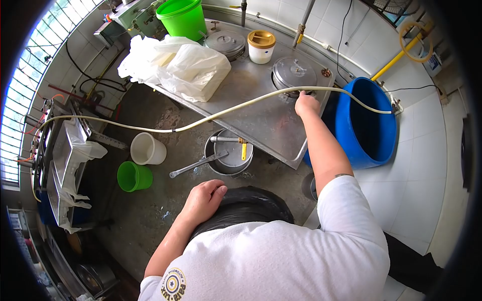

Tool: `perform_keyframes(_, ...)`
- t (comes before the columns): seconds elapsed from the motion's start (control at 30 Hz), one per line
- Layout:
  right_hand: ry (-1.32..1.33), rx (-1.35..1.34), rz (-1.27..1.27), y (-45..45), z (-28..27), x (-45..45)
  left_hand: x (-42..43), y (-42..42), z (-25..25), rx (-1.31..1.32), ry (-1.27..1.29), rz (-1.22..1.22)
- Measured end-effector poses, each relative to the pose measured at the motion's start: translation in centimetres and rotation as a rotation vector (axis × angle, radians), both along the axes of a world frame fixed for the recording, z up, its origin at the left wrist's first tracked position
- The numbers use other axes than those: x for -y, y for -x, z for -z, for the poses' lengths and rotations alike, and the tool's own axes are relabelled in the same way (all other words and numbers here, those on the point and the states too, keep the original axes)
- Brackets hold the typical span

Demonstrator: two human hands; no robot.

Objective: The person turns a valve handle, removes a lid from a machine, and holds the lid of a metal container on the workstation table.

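My right hand (307, 104) reaches forward with its fingers closed on a long cream hose (241, 106), beside a lidded metal pot (295, 72). The pot stands on a steel table (251, 95), and the hose crosses in front of it. My left hand (206, 199) is held low against the black apron (251, 206) at my waist. Its fingers are curled together, and nothing shows in them. On the floor ahead, a metal basin (209, 150) holds a pipe fitting with a yellow-handled valve (244, 150) and a long metal tool (198, 165).
The table also bears a white plastic bag (175, 65), a green bucket (182, 20), a tub with a brown lid (261, 46) and another lidded pot (225, 42). A blue barrel (346, 130) stands right. White (148, 149) and green (134, 176) buckets sit on the floor.
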State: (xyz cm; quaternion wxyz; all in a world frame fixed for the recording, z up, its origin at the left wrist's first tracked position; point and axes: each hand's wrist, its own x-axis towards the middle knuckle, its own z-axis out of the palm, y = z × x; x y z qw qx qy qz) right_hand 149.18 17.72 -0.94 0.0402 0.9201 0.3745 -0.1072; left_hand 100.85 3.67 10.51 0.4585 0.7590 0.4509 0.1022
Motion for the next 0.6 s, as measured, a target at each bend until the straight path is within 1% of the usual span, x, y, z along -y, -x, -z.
perform_keyframes(0.23, -0.062, -0.003, 0.025, -0.9, 1.6, -0.3, -0.1, -0.2, -0.4, -0.002, -0.011, 0.011)
perform_keyframes(0.33, -0.077, 0.004, 0.004, -0.2, 0.7, 0.2, -0.2, -0.2, -0.5, -0.008, -0.010, 0.013)
perform_keyframes(0.6, -0.067, -0.007, 0.013, -0.4, 0.7, 0.1, -0.3, -0.3, -0.5, -0.018, 0.008, 0.005)
